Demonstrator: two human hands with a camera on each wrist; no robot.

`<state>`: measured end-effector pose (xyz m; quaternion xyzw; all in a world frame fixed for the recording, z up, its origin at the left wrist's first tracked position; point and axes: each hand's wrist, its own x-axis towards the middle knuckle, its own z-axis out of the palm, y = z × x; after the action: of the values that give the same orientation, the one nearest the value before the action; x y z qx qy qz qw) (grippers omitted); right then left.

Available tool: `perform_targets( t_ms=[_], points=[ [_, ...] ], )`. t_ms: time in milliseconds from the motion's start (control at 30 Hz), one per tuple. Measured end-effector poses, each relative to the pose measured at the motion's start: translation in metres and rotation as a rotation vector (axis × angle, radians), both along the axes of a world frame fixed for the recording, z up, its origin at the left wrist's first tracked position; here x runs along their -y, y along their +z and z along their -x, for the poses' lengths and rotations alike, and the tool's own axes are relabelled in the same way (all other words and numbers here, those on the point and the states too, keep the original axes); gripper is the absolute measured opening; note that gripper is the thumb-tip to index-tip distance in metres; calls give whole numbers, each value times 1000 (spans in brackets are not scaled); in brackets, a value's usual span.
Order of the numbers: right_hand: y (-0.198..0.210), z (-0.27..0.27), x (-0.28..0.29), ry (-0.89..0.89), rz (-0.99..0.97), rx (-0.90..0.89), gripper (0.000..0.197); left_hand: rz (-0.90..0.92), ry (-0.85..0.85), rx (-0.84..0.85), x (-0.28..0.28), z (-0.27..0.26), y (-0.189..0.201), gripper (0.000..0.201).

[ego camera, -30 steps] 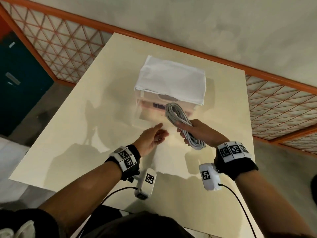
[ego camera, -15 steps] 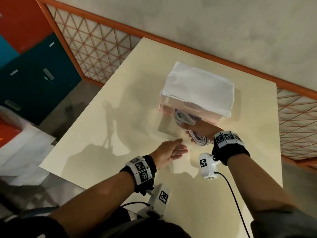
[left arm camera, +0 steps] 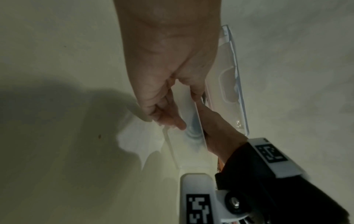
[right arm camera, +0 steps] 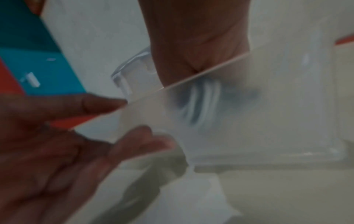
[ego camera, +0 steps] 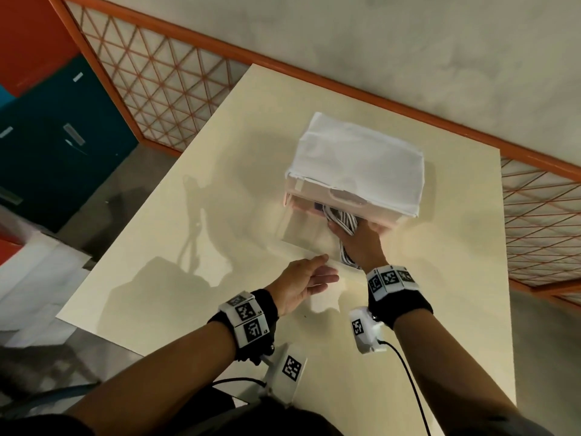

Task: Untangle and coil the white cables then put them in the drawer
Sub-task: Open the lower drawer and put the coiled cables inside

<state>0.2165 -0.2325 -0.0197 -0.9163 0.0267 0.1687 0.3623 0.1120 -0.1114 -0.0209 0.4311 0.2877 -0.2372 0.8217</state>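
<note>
1. The right hand [ego camera: 361, 243] grasps the coiled bundle of white cables [ego camera: 342, 228] inside the pulled-out clear plastic drawer [ego camera: 295, 243].
2. The bundle's long axis runs from the drawer's front rim back toward the white cloth-covered drawer box [ego camera: 361, 158].
3. The left hand [ego camera: 303, 283], fingers relaxed and extended, touches the drawer's front rim on the cream table [ego camera: 188, 247].

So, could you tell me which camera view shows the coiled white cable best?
The head view: the coiled white cable shows sharp strands in the right hand, inside the open drawer. Both wrist views show only a blurred coil through the drawer's translucent front.
</note>
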Motion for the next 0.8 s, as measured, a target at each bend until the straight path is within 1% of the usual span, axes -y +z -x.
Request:
perform_targets(
  t_ms=[100,167,200,400,467,567,600,667,733,800],
  points=[
    [-7,4,-1,23,180,140,80,4,15,2,3,0,0,26],
    [-10,7,-2,21,290,191,81,0,19,-2,3,0,0,26],
    [-10,8,-2,23,308,190,82,1,22,-8,4,0,0,25],
    [-11,4,1,37,324,113,95,57,53,-24,5,-1,1,24],
    [-11,1,3,32,281,84,102,64,61,-27,6,-2,3,24],
    [-8,-2,10,74,201,-28,112,83,75,-26,4,-3,6,24],
    [-3,0,14,92,170,-55,111,99,80,-25,4,-3,7,25],
    [12,13,23,94,71,-51,103,126,86,-24,4,-3,7,29],
    [29,37,36,111,2,19,90,140,94,-15,5,-3,5,30],
    [42,69,52,142,16,104,83,136,101,-8,6,-5,3,27]
  ],
)
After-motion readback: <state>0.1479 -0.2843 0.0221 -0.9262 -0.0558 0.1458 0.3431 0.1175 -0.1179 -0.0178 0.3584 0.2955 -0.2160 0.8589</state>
